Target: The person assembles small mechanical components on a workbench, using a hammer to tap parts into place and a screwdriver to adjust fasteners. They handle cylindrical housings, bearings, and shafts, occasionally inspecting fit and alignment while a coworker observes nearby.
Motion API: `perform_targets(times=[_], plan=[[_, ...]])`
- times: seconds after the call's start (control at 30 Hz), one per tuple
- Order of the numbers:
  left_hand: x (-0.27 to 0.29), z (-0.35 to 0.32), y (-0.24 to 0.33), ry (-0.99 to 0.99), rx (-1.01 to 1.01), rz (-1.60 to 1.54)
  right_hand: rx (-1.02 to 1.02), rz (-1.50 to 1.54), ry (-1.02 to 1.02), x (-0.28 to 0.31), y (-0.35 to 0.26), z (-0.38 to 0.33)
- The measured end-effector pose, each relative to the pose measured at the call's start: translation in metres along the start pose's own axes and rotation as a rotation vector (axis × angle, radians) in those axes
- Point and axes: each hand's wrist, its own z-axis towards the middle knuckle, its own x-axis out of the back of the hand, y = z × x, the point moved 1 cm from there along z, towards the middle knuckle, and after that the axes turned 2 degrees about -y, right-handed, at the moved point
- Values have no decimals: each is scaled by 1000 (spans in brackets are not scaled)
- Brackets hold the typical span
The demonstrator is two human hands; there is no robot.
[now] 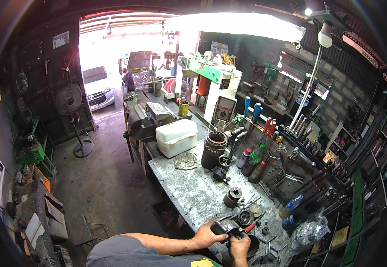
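Low over the near end of the metal-topped workbench, both hands grip a dark cylindrical metal housing. My left hand wraps its left side, and my right hand holds its near right end. Fingertips are partly hidden by the part. Just beyond lies a round metal part, with a red-handled tool beside it. A short dark cylinder stands farther up the bench. To the right of my right hand rests a three-armed wrench. A dark round opening shows partly behind that hand.
A tall dark cylinder, a white plastic box and several bottles stand toward the far end. A vise sits beyond the box. Along the right runs a tool rack. A fan and a distant person are left.
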Motion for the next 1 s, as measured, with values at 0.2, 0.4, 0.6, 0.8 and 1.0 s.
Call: perform_targets(times=[0.2,0.4,0.6,0.8,1.0], plan=[[-1,-2,6,-32,90,-264,138,-2,204,10,-16,-14],[-1,6,11,-104,137,-331,142,-41,308,18,-24,-10],[4,9,1,-136,157,-593,27,225,175,27,-10,-7],[5,12,8,-105,124,-351,194,-100,251,31,-34,-17],[5,11,19,-46,100,-288,86,-130,172,37,-27,-15]])
